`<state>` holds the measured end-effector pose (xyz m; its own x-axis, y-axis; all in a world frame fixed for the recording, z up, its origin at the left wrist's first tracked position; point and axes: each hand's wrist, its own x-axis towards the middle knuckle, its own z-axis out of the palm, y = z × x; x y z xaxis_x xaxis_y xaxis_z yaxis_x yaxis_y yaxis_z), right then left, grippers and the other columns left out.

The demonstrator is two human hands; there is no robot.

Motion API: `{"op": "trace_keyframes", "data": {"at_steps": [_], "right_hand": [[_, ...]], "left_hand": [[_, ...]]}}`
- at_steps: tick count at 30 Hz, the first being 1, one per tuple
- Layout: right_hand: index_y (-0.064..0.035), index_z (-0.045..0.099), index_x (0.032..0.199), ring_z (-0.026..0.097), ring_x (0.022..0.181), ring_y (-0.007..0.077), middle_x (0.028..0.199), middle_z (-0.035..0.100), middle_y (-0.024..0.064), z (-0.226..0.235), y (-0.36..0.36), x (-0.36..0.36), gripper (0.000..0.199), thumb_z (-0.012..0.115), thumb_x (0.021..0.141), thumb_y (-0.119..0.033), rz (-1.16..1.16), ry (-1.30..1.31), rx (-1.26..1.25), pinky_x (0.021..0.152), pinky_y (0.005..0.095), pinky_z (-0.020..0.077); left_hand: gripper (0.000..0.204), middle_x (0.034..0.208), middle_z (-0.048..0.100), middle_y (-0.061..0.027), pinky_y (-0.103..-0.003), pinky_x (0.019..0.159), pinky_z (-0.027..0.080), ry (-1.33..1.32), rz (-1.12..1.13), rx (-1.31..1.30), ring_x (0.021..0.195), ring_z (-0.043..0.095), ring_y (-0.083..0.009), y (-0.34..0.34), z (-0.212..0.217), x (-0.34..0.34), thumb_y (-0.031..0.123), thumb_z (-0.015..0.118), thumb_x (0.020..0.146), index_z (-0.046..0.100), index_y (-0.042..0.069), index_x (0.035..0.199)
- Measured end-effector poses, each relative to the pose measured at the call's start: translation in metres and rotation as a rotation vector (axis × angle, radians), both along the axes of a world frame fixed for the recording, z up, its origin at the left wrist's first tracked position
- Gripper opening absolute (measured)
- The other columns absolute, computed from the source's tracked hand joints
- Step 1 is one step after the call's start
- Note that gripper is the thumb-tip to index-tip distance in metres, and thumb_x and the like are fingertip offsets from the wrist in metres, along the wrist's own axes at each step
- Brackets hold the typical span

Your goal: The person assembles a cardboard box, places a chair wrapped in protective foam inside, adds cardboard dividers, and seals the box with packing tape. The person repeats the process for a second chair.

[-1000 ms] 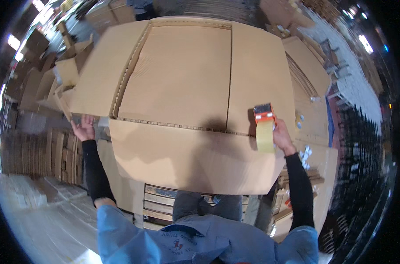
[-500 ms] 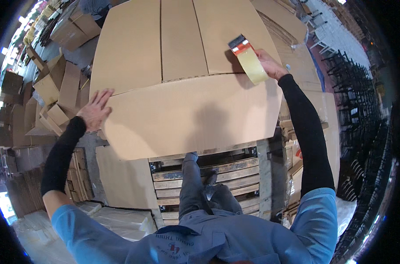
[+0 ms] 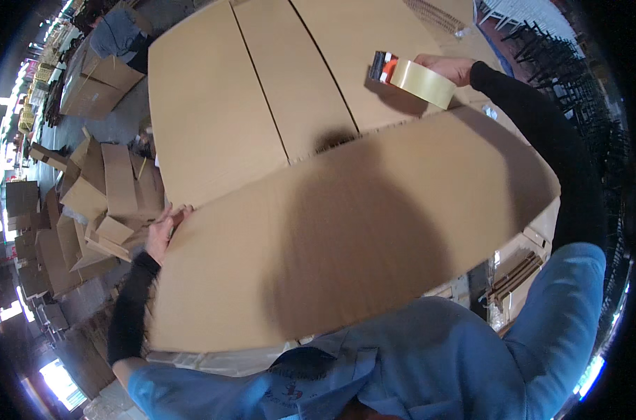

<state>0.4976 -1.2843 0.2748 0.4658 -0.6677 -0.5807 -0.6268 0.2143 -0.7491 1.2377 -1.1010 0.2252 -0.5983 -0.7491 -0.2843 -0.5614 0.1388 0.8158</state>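
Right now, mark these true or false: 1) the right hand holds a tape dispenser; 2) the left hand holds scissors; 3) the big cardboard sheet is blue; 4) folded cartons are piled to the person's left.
1) True: the right hand grips the red and black tape dispenser with its pale roll of tape.
2) False: the left hand holds no tool; it rests at the left edge of the large brown corrugated cardboard sheet.
3) False: the sheet is brown.
4) True: the pile of folded brown cartons lies on the left.

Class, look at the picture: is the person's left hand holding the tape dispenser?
No: the right hand holds the tape dispenser, while the left hand rests on the cardboard sheet's edge.
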Motion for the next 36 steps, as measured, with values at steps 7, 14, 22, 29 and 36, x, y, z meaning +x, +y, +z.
{"op": "trace_keyframes", "data": {"at_steps": [7, 14, 22, 29, 36], "right_hand": [[0.0027, 0.059, 0.128, 0.064, 0.099, 0.0124, 0.112, 0.069, 0.0103, -0.004, -0.051, 0.006, 0.049, 0.069, 0.093, -0.030, 0.273, -0.058, 0.027, 0.079, 0.0294, 0.0567], [-0.0041, 0.063, 0.120, 0.071, 0.091, 0.0213, 0.106, 0.071, 0.0122, -0.015, -0.115, 0.037, 0.040, 0.068, 0.093, -0.033, 0.036, -0.216, 0.534, 0.072, 0.0351, 0.0596], [-0.0088, 0.070, 0.104, 0.065, 0.075, 0.0097, 0.089, 0.070, 0.0036, -0.020, -0.228, 0.035, 0.028, 0.064, 0.092, -0.033, 0.226, 0.296, 0.163, 0.050, 0.0332, 0.0492], [0.0034, 0.071, 0.105, 0.072, 0.071, 0.0193, 0.088, 0.074, 0.0100, 0.144, -0.319, 0.075, 0.029, 0.073, 0.085, -0.018, -0.483, -0.127, -0.809, 0.063, 0.0331, 0.0587], [-0.0048, 0.068, 0.114, 0.067, 0.084, 0.0115, 0.095, 0.072, -0.0005, -0.074, -0.150, 0.185, 0.026, 0.071, 0.093, -0.020, -1.074, -1.268, -0.290, 0.075, 0.0323, 0.0564]], "left_hand": [[0.059, 0.136, 0.059, -0.0212, -0.054, 0.106, 0.046, 0.951, 0.483, 0.036, 0.120, 0.061, -0.0331, 0.023, -0.080, 0.013, 0.048, 0.047, 0.104, 0.039, 0.010, 0.148], [0.079, 0.164, 0.016, -0.0177, -0.055, 0.118, 0.032, 0.449, 1.365, -0.843, 0.143, 0.035, -0.0326, 0.005, -0.036, -0.129, 0.049, 0.056, 0.100, 0.021, 0.008, 0.158], [0.037, 0.158, 0.015, -0.0401, -0.083, 0.107, -0.003, -0.426, 0.716, -1.125, 0.146, 0.005, -0.0620, -0.112, 0.007, -0.329, 0.058, 0.066, 0.086, 0.069, 0.025, 0.100], [0.051, 0.163, 0.023, -0.0238, -0.068, 0.117, 0.014, -0.697, 0.552, -0.692, 0.149, 0.020, -0.0476, -0.197, -0.036, -0.296, 0.052, 0.059, 0.095, 0.067, 0.009, 0.121], [0.065, 0.163, 0.030, -0.0143, -0.056, 0.116, 0.023, -0.854, 0.604, -0.676, 0.150, 0.025, -0.0340, -0.292, -0.093, -0.207, 0.048, 0.054, 0.099, 0.044, 0.008, 0.148]]}}
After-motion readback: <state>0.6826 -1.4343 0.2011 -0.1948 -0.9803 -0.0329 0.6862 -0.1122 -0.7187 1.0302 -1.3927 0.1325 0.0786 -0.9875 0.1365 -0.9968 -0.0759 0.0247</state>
